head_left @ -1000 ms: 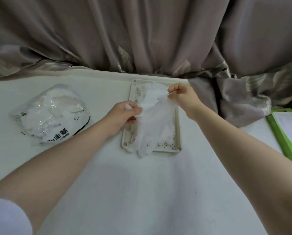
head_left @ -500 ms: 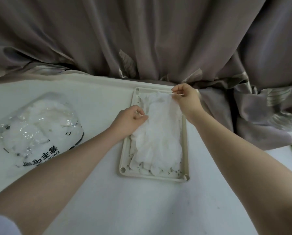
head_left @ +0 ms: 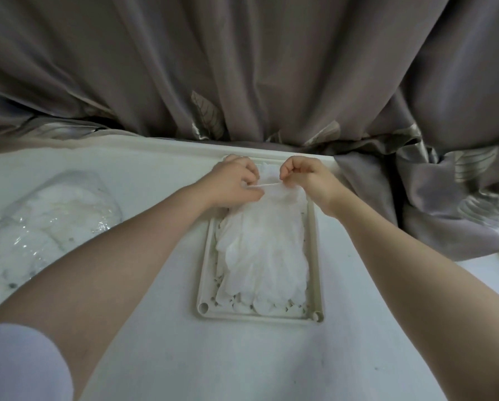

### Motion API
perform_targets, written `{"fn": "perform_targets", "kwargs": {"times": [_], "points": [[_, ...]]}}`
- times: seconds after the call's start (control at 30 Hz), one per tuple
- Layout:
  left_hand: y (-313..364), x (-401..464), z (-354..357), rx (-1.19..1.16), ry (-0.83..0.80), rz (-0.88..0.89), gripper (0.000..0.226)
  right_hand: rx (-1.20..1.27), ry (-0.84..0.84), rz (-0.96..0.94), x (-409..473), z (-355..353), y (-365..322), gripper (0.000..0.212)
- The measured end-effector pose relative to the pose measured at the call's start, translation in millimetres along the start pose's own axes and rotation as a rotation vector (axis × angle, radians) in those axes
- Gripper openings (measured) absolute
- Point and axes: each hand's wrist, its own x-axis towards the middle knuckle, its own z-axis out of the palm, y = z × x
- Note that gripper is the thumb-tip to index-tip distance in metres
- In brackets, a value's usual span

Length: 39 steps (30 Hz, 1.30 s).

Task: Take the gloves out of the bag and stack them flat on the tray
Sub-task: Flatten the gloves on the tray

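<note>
A person's left hand and right hand each pinch the cuff of a thin white disposable glove lying flat in a beige rectangular plastic tray. A clear plastic bag of gloves sits well apart on the white table, to the left.

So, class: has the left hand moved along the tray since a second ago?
Yes. The left hand has moved from the tray's left rim toward its far end, nearer the curtain.

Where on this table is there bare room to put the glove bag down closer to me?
Bare white table lies in front of the tray's near rim, between the two forearms. A narrower bare strip separates the bag from the tray. The tray's far end is crowded: left hand and right hand pinch a glove there.
</note>
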Motion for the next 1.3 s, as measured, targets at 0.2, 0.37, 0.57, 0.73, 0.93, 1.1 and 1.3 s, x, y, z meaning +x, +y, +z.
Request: {"fn": "perform_targets", "kwargs": {"times": [0.2,0.37,0.57,0.73,0.93,1.1,1.3], "points": [[-11,-6,-26,-0.201,-0.006,-0.047,0.029,0.017,0.014,0.003,1,-6,9,0.028],[2,-3,-20,-0.174,0.009,0.013,0.022,-0.287,-0.013,-0.044,2,15,8,0.058],[7,-3,-28,-0.048,0.005,0.080,0.020,-0.385,-0.062,-0.077,3,7,5,0.022],[-4,5,-24,0.129,0.146,0.168,0.014,-0.300,-0.015,0.033,2,-13,10,0.024],[-4,14,-7,0.204,0.253,0.182,0.039,-0.338,0.187,0.043,19,-3,20,0.003],[4,-13,9,0.171,0.242,0.104,0.065,-0.490,0.316,-0.075,-1,16,30,0.074],[-12,-83,61,0.540,-0.074,0.047,0.100,-0.813,-0.097,-0.218,-74,61,63,0.080]]}}
